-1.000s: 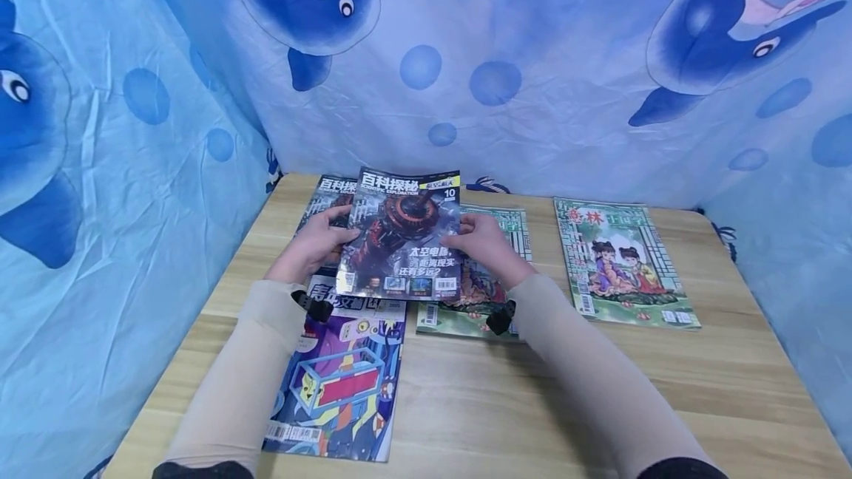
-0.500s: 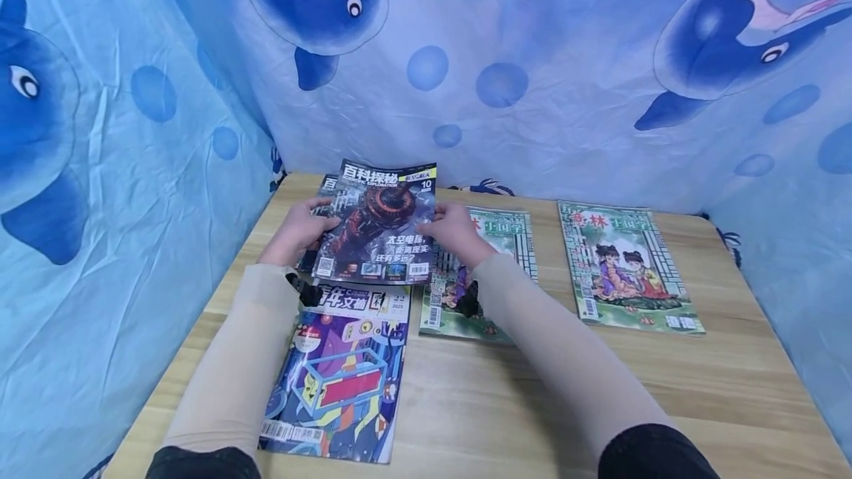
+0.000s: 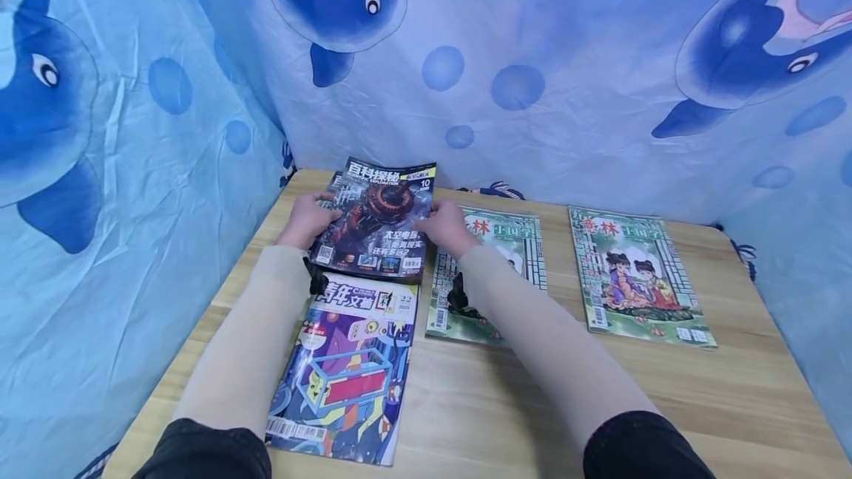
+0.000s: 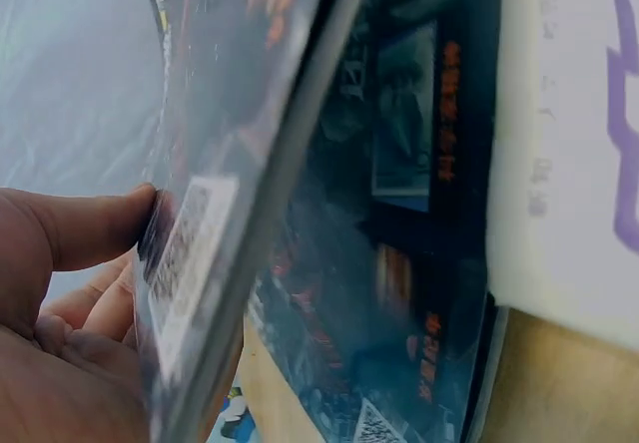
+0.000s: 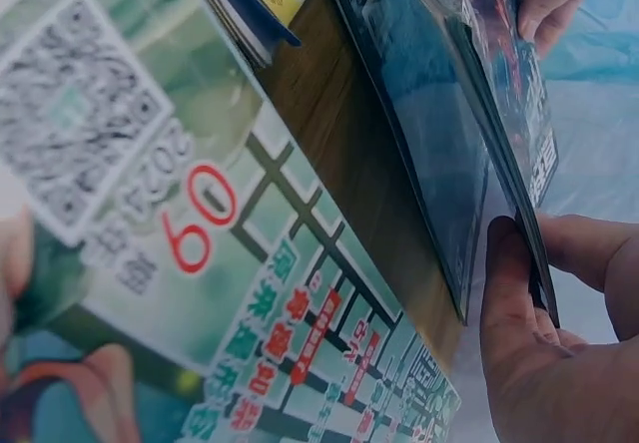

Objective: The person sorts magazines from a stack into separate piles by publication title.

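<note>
Both hands hold a dark magazine (image 3: 373, 224) with a red machine on its cover, at the back left of the table. My left hand (image 3: 309, 220) pinches its left edge, thumb on the cover. At the opposite edge, my right hand (image 3: 449, 228) grips it between thumb and fingers, also plain in the right wrist view. A second dark magazine (image 4: 399, 243) lies flat underneath, mostly covered in the head view. Both wrist views show a gap between the two, the held one tilted. Just in front lies a purple magazine (image 3: 339, 383) with a white title band.
A green magazine (image 3: 492, 272) lies to the right, partly under my right forearm. Another green magazine (image 3: 639, 272) rests farther right on the wooden table (image 3: 479, 405). Blue dolphin-print cloth (image 3: 532, 131) hangs behind and at the sides.
The held magazine has moved left in both hands and come down over the other dark magazine, covering more of it. More of the purple and green magazines shows. The head view has shifted slightly.
</note>
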`<action>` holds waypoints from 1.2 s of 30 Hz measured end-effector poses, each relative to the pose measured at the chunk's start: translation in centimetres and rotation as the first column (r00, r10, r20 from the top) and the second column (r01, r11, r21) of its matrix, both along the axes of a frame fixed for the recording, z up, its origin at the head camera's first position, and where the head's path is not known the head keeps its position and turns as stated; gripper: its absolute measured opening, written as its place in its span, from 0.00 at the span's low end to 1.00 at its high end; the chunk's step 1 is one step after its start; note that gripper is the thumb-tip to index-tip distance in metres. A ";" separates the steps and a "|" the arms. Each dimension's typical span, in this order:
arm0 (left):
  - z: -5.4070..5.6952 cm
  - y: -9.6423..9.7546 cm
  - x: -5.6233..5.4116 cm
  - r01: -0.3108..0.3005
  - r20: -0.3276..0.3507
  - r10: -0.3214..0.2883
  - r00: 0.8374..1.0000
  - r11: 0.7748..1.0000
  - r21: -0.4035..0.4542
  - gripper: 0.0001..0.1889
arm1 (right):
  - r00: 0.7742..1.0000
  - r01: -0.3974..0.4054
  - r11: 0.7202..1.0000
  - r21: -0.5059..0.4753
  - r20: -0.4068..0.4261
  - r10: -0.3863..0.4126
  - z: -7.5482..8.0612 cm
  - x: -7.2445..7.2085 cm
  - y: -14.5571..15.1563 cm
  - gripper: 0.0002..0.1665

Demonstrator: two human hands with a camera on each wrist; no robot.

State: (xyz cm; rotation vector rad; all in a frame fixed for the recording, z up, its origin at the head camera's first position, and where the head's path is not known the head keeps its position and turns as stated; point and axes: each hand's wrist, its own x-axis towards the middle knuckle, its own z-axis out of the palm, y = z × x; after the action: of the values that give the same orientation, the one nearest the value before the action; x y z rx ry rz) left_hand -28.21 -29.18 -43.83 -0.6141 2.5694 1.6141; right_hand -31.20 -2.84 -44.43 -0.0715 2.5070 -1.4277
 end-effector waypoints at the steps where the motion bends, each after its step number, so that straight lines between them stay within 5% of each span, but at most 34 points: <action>1: -0.3 0.0 -0.2 -0.006 -0.006 0.006 1.000 1.000 -0.019 0.26 | 1.000 -0.002 1.000 0.023 -0.009 0.002 -0.1 -0.2 -0.1 0.30; 7: -1.7 -0.1 -0.9 -0.037 -0.055 0.029 0.998 0.990 -0.138 0.21 | 0.999 -0.002 0.996 0.091 -0.034 0.005 -0.5 -0.8 -0.8 0.23; 16: -2.2 -0.1 -1.1 -0.032 -0.086 0.004 0.996 0.943 -0.331 0.18 | 0.995 -0.020 0.996 0.084 0.096 0.012 -0.4 -0.7 -1.0 0.34; 27: -3.2 -0.4 -1.1 -0.046 -0.042 0.031 0.999 0.914 -0.403 0.13 | 0.999 -0.041 0.991 0.128 -0.006 0.042 -1.8 -0.7 -1.3 0.26; 36: -3.0 -0.2 -1.0 -0.017 -0.021 0.008 1.000 0.894 -0.447 0.11 | 0.998 -0.043 0.982 0.185 -0.041 0.051 -1.6 -0.8 -1.4 0.24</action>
State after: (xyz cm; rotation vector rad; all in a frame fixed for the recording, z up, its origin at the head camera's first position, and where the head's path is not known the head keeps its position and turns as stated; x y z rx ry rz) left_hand -29.23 -29.43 -46.88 -0.6388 2.9751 1.0234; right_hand -31.96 -4.28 -46.07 -0.1293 2.6433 -1.1836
